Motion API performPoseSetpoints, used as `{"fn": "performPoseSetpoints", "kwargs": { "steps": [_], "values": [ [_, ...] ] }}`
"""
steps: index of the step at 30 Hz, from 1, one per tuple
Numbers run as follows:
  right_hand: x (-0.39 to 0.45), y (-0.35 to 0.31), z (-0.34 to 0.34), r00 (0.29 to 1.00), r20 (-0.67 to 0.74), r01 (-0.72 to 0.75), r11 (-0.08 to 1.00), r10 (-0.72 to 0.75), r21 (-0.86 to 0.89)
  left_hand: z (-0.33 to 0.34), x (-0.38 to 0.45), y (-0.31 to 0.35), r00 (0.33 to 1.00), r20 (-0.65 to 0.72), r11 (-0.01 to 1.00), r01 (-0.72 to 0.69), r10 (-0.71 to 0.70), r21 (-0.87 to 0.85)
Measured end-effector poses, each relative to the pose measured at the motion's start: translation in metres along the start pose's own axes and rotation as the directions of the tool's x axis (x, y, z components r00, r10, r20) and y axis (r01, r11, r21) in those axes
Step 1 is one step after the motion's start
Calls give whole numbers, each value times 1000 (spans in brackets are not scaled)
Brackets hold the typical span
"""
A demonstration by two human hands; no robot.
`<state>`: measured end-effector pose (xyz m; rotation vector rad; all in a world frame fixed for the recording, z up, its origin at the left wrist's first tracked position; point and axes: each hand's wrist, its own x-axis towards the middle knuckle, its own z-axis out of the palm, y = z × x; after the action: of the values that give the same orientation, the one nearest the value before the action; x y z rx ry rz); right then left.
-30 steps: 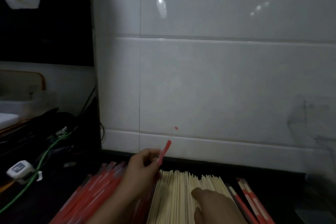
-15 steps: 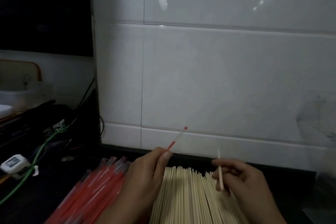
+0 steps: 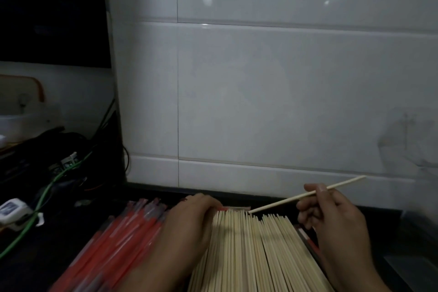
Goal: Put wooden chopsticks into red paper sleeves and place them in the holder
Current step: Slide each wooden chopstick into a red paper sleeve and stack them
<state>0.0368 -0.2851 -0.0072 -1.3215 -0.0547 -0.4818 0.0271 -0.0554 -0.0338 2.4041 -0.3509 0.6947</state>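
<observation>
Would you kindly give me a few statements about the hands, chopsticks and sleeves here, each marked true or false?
1. The right hand holds one chopstick. True.
2. The chopstick's tip points at a sleeve in the left hand. True.
3. The red sleeve pile lies right of the chopstick pile. False: it lies left.
4. The held chopstick is fully sleeved. False: it is bare.

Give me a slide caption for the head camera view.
Right hand aims a chopstick at the red sleeve held by the left hand.
</observation>
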Motion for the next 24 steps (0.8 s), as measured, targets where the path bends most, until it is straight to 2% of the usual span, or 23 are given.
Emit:
{"fn": "performPoseSetpoints", "kwargs": {
  "steps": [6, 10, 13, 20, 24],
  "values": [
    [2, 2, -3, 999, 1, -39, 998, 39, 52, 2, 2, 5, 984, -177, 999, -27, 21, -31],
    [3, -3, 1, 999, 1, -46, 990, 47, 135, 2, 2, 7, 978, -210, 993, -30, 6, -111],
    [10, -10, 11, 1000, 5, -4, 991, 3, 134, 4, 4, 7, 973, -230, 988, -24, -12, -151],
    [27, -30, 46, 988, 45, 149, 988, -151, 37, 0, 5, 10, 965, -172, 912, 114, -196, -394],
    [20, -32, 52, 977, 85, 197, 980, -195, -13, -1, 6, 13, 961, -134, 858, 148, -243, -492]
  ]
}}
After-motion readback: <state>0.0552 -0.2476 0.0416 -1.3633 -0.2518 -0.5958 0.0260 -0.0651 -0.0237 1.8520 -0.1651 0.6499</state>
